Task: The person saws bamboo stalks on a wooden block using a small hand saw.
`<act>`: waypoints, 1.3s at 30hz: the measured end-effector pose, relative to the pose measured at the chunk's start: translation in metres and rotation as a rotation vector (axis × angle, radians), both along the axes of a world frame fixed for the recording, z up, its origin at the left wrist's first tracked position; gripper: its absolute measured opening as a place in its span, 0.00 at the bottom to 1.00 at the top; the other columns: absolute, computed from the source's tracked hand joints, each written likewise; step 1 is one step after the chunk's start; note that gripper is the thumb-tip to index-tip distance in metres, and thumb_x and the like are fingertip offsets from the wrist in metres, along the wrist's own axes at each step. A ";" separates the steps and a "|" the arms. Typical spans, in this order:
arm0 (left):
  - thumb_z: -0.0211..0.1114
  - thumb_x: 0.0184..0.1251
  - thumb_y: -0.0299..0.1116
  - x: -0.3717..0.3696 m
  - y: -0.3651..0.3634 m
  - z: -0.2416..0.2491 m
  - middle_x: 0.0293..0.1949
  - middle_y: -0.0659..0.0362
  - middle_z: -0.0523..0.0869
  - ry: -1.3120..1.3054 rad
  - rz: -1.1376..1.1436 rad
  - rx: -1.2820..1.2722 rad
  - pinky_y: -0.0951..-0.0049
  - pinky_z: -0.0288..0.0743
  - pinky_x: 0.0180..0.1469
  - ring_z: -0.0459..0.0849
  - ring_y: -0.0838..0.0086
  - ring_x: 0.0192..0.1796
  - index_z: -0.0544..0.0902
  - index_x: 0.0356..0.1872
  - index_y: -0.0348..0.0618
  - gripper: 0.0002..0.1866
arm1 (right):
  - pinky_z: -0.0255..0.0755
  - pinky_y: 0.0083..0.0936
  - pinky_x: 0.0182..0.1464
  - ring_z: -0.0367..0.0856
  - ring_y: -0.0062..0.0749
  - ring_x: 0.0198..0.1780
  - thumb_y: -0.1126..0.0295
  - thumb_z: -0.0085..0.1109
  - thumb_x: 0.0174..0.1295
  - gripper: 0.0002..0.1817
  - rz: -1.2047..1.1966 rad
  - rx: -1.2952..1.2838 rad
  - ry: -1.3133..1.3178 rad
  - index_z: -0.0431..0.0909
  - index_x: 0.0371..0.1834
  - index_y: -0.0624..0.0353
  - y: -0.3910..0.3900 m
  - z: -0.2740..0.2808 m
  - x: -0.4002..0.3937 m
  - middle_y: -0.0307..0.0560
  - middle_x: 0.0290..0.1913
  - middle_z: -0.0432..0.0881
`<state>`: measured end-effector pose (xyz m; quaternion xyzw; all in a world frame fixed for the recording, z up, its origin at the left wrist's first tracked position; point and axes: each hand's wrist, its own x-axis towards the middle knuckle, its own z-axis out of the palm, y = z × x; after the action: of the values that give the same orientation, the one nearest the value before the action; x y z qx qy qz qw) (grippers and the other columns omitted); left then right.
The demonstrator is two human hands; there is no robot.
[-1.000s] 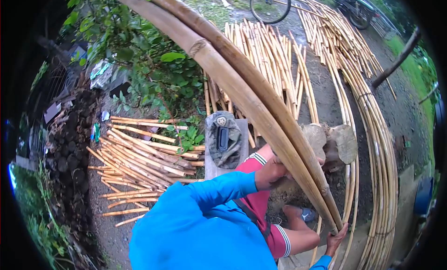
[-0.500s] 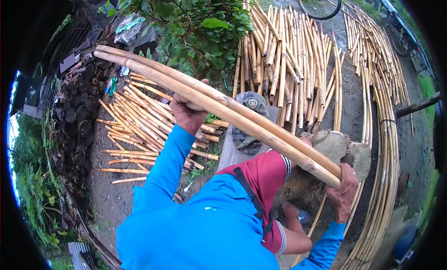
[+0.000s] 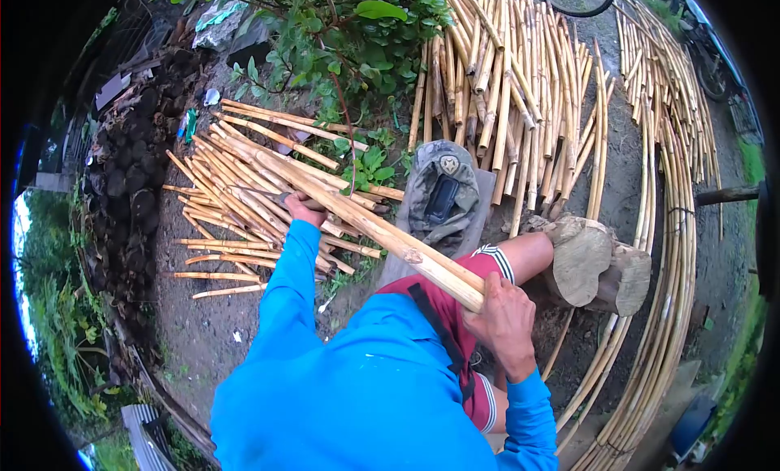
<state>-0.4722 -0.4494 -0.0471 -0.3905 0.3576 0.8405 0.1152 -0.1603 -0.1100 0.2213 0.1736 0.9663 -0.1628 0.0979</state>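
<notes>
Two pale bamboo poles slant across my lap, their far ends overlapping the pile at left. My right hand is closed around their near ends, above my thigh. Farther along, my left hand is closed at the underside of the poles, its fingers partly hidden. Just beyond the poles, a camouflage cap with a dark phone-like object in it rests on a wooden board.
Shorter bamboo pieces lie fanned at left beside dark stacked logs. Cut wood blocks stand by my knee. Larger bamboo piles and a tied bundle of long poles lie right. A leafy bush overhangs the far side.
Both hands have lowered the poles toward the left pile. My right hand has moved left with their near ends, uncovering the wood blocks and the cap.
</notes>
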 end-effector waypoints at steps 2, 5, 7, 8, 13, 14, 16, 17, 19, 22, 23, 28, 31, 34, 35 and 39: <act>0.51 0.54 0.44 -0.028 -0.013 0.034 0.46 0.53 0.87 0.082 0.051 -0.047 0.49 0.79 0.52 0.85 0.56 0.48 0.85 0.37 0.44 0.19 | 0.78 0.49 0.35 0.85 0.54 0.33 0.56 0.70 0.46 0.22 0.005 -0.099 0.043 0.74 0.33 0.62 -0.016 0.000 -0.025 0.61 0.31 0.84; 0.56 0.50 0.36 -0.086 -0.059 0.049 0.39 0.50 0.84 0.137 0.105 -0.145 0.48 0.75 0.47 0.81 0.53 0.41 0.77 0.30 0.44 0.09 | 0.79 0.48 0.36 0.85 0.56 0.35 0.53 0.70 0.49 0.25 0.110 -0.170 0.132 0.75 0.36 0.65 -0.037 -0.001 -0.089 0.62 0.33 0.83; 0.52 0.54 0.34 -0.100 -0.070 0.059 0.50 0.40 0.81 0.188 0.162 -0.124 0.45 0.73 0.46 0.81 0.43 0.48 0.71 0.36 0.43 0.09 | 0.80 0.47 0.40 0.85 0.55 0.38 0.52 0.70 0.50 0.27 0.126 -0.215 0.142 0.76 0.39 0.65 -0.043 -0.002 -0.116 0.62 0.37 0.83; 0.50 0.56 0.33 -0.100 -0.077 0.068 0.53 0.37 0.80 0.206 0.204 -0.089 0.44 0.73 0.45 0.80 0.40 0.50 0.69 0.38 0.43 0.10 | 0.80 0.48 0.42 0.84 0.57 0.41 0.51 0.69 0.51 0.27 0.129 -0.265 0.247 0.77 0.41 0.66 -0.047 -0.004 -0.123 0.63 0.40 0.82; 0.48 0.59 0.35 -0.063 -0.082 0.062 0.56 0.33 0.79 0.211 0.122 -0.113 0.48 0.75 0.39 0.82 0.45 0.45 0.67 0.39 0.45 0.09 | 0.76 0.45 0.51 0.82 0.59 0.47 0.54 0.65 0.57 0.24 0.116 -0.461 0.270 0.79 0.48 0.64 -0.023 -0.002 -0.090 0.61 0.47 0.82; 0.48 0.60 0.36 -0.060 -0.084 0.053 0.55 0.33 0.79 0.218 0.091 -0.044 0.50 0.76 0.37 0.83 0.47 0.42 0.68 0.39 0.46 0.09 | 0.75 0.44 0.52 0.82 0.57 0.48 0.56 0.65 0.58 0.23 0.120 -0.538 0.290 0.80 0.47 0.64 -0.010 -0.006 -0.072 0.60 0.46 0.83; 0.49 0.59 0.33 -0.052 -0.064 0.045 0.47 0.37 0.83 0.291 0.084 -0.179 0.55 0.78 0.33 0.82 0.55 0.33 0.68 0.37 0.41 0.08 | 0.77 0.40 0.50 0.84 0.51 0.46 0.59 0.66 0.59 0.20 0.026 -0.674 0.239 0.81 0.45 0.65 0.017 -0.012 -0.036 0.58 0.43 0.85; 0.50 0.58 0.32 -0.048 -0.048 0.050 0.45 0.38 0.84 0.301 0.078 -0.266 0.57 0.78 0.33 0.82 0.57 0.32 0.70 0.37 0.40 0.09 | 0.78 0.38 0.47 0.86 0.47 0.44 0.61 0.66 0.59 0.19 -0.081 -0.728 0.171 0.82 0.45 0.66 0.029 -0.013 -0.018 0.57 0.41 0.86; 0.53 0.55 0.30 -0.025 0.005 0.093 0.38 0.44 0.86 0.356 0.013 -0.353 0.63 0.79 0.32 0.83 0.62 0.30 0.75 0.37 0.36 0.10 | 0.78 0.26 0.41 0.85 0.29 0.40 0.61 0.65 0.62 0.18 -0.361 -0.954 0.036 0.81 0.47 0.66 0.055 -0.012 0.025 0.49 0.37 0.86; 0.57 0.52 0.28 -0.036 0.051 0.103 0.31 0.50 0.85 0.498 -0.096 -0.437 0.69 0.79 0.34 0.83 0.66 0.29 0.79 0.35 0.33 0.11 | 0.75 0.22 0.39 0.80 0.21 0.35 0.60 0.64 0.63 0.17 -0.650 -1.064 0.165 0.81 0.46 0.64 0.091 -0.075 0.112 0.41 0.36 0.84; 0.58 0.52 0.28 -0.038 0.066 0.105 0.29 0.51 0.84 0.588 -0.174 -0.505 0.69 0.79 0.34 0.83 0.66 0.28 0.79 0.35 0.33 0.10 | 0.75 0.22 0.39 0.80 0.21 0.35 0.60 0.64 0.63 0.17 -0.718 -1.049 0.197 0.81 0.46 0.64 0.101 -0.093 0.139 0.41 0.36 0.84; 0.58 0.62 0.32 -0.016 0.169 0.171 0.29 0.54 0.84 0.998 -0.619 -0.445 0.78 0.76 0.29 0.81 0.73 0.28 0.76 0.32 0.41 0.05 | 0.71 0.16 0.39 0.79 0.18 0.39 0.52 0.62 0.64 0.19 -1.137 -1.092 0.331 0.80 0.47 0.56 0.083 -0.144 0.274 0.37 0.40 0.82; 0.58 0.63 0.33 0.022 0.231 0.204 0.29 0.55 0.83 1.134 -0.836 -0.493 0.79 0.73 0.32 0.78 0.76 0.28 0.77 0.31 0.39 0.07 | 0.71 0.18 0.35 0.79 0.18 0.37 0.49 0.62 0.62 0.21 -1.407 -1.182 0.489 0.80 0.46 0.55 0.044 -0.230 0.335 0.36 0.40 0.82; 0.59 0.63 0.35 0.069 0.279 0.228 0.28 0.56 0.82 1.332 -1.120 -0.571 0.78 0.71 0.34 0.76 0.77 0.28 0.77 0.29 0.38 0.10 | 0.75 0.27 0.35 0.83 0.26 0.34 0.55 0.62 0.57 0.17 -1.141 -0.698 0.075 0.84 0.37 0.59 0.037 -0.250 0.333 0.47 0.32 0.85; 0.59 0.62 0.35 0.081 0.292 0.223 0.26 0.57 0.81 1.268 -1.191 -0.492 0.76 0.70 0.31 0.76 0.76 0.27 0.76 0.28 0.38 0.10 | 0.76 0.31 0.37 0.84 0.31 0.34 0.56 0.62 0.55 0.17 -1.109 -0.692 0.180 0.84 0.35 0.60 0.033 -0.267 0.326 0.50 0.30 0.85; 0.64 0.59 0.32 0.150 0.319 0.207 0.23 0.58 0.78 1.086 -1.659 -0.322 0.75 0.68 0.27 0.75 0.75 0.23 0.75 0.29 0.39 0.08 | 0.78 0.39 0.46 0.87 0.45 0.42 0.55 0.61 0.52 0.19 -1.054 -0.727 0.269 0.86 0.37 0.60 0.036 -0.262 0.302 0.55 0.36 0.87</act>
<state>-0.3222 -0.1304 0.1599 0.4073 0.6304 0.5004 0.4316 0.1419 -0.0742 -0.0404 0.5579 0.6390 -0.5256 -0.0645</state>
